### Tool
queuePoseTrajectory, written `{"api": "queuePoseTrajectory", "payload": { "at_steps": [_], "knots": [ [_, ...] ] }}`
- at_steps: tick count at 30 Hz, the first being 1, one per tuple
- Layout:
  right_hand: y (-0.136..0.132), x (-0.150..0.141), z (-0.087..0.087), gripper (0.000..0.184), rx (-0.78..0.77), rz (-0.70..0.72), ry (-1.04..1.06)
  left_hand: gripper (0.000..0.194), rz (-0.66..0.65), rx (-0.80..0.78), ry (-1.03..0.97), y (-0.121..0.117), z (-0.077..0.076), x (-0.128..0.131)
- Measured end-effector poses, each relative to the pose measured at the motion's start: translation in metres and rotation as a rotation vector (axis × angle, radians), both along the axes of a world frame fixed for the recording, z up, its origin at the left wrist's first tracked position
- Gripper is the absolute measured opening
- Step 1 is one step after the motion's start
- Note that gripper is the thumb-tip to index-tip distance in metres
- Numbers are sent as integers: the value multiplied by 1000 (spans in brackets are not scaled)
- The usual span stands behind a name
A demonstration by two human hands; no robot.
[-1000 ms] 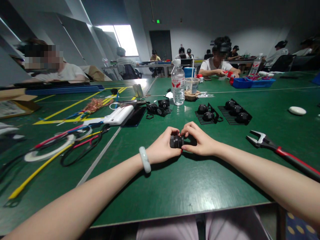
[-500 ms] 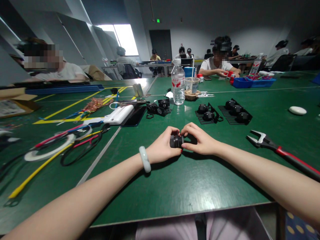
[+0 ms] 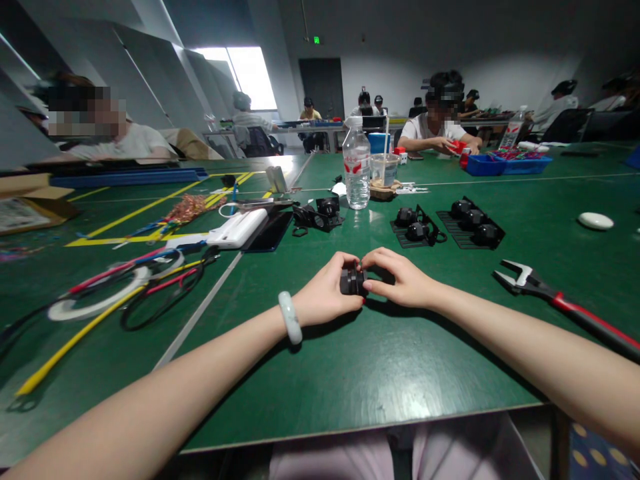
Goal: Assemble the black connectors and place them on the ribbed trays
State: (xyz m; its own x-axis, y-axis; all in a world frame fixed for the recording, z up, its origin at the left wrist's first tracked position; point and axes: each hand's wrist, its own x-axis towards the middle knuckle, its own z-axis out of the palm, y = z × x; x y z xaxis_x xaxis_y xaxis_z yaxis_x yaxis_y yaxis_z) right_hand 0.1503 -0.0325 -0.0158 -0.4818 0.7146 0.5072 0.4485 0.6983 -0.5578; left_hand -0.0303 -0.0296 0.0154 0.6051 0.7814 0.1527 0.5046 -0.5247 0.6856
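Black fitting [image 3: 350, 282]: it is between the two hands, above the near part of the green table [image 3: 320, 393]; I cannot tell whether it touches the surface.
Left hand [image 3: 327, 287]: thumb and fingers are curled around the fitting's left part. If this hold is too weak, I think the whole piece could turn instead of one part only.
Right hand [image 3: 400, 279]: thumb and fingertips pinch the right end. Only the tips seem to press, so they could slip.
Joint of the fitting: too small for me to judge; a part sitting crooked could jam.
Loose black ring [image 3: 295, 233]: it lies beside the black bracket [image 3: 320, 219]; a careless knock could send it away.
Red-handled wrench [image 3: 565, 303]: it rests near the right forearm [image 3: 505, 333]; a wide elbow movement could push it.
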Motion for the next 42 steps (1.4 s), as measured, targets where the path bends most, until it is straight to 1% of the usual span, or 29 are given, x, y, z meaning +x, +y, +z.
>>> {"api": "queuePoseTrajectory", "payload": {
  "at_steps": [8,13,15,21,29,36,42],
  "knots": [
    [0,-1,-1,25,9,-9,4,45,-24,15,10,1,-1,-1],
    [-2,-1,0,32,8,-60,29,46,-24,20,36,1,0,-1],
    [-5,0,3,32,34,-70,59,46,-22,22,40,1,0,-2],
    [-16,2,10,23,147,-117,149,47,-3,5,24,1,-1,-2],
    [-20,2,8,25,228,3,147,46,-10,0,24,1,-1,-1],
    [-20,2,8,26,227,21,115,47,-9,14,21,2,-2,-1],
    [-19,3,8,26,206,-3,110,47,-15,25,40,2,-2,-2]
  ]
}}
